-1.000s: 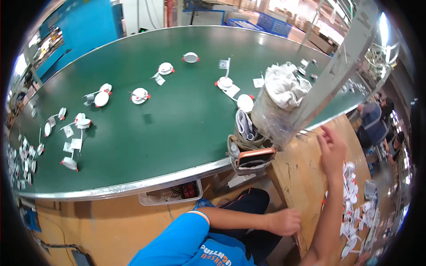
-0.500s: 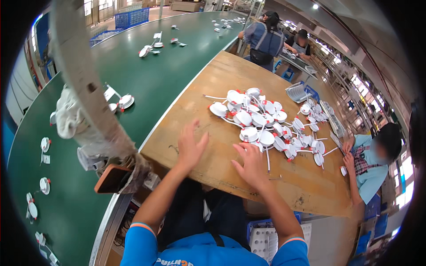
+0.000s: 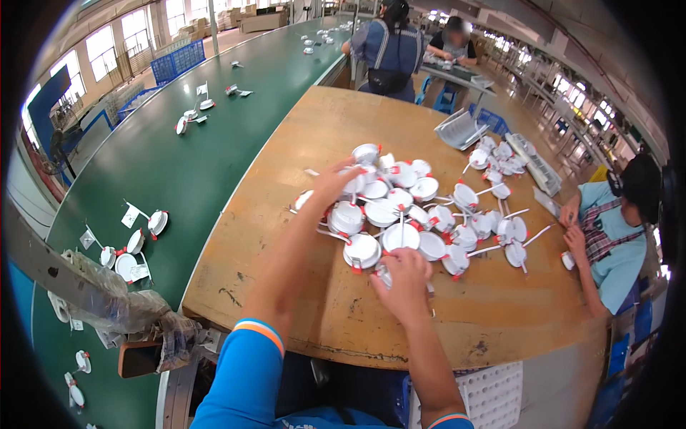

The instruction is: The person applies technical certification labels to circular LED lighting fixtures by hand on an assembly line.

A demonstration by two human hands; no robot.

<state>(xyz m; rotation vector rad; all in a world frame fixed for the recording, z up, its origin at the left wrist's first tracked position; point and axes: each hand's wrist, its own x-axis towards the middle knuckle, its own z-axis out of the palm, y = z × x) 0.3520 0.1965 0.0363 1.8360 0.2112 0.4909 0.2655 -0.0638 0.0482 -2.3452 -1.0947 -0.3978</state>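
A heap of round white downlights [image 3: 382,210] with red clips and white cables lies on the wooden table in front of me. My left hand [image 3: 330,187] reaches over the heap's left edge, its fingers stretched out against the lights there and partly hidden among them. At the heap's near side, my right hand [image 3: 406,280] curls round a small whitish downlight [image 3: 384,276], mostly covered by the fingers. Just left of that hand, another downlight [image 3: 361,250] rests face up.
A green conveyor belt [image 3: 236,125] carrying scattered downlights runs along the left. A wrapped post with a phone [image 3: 139,359] stands at the table's left corner. A co-worker [image 3: 607,236] sits at the right edge. White trays [image 3: 461,130] lie far right; a perforated white tray [image 3: 493,397] is below the table.
Both hands, apart and in front of the heap before, have moved onto it: the left forward to its left side, the right to its near edge. The view has shifted.
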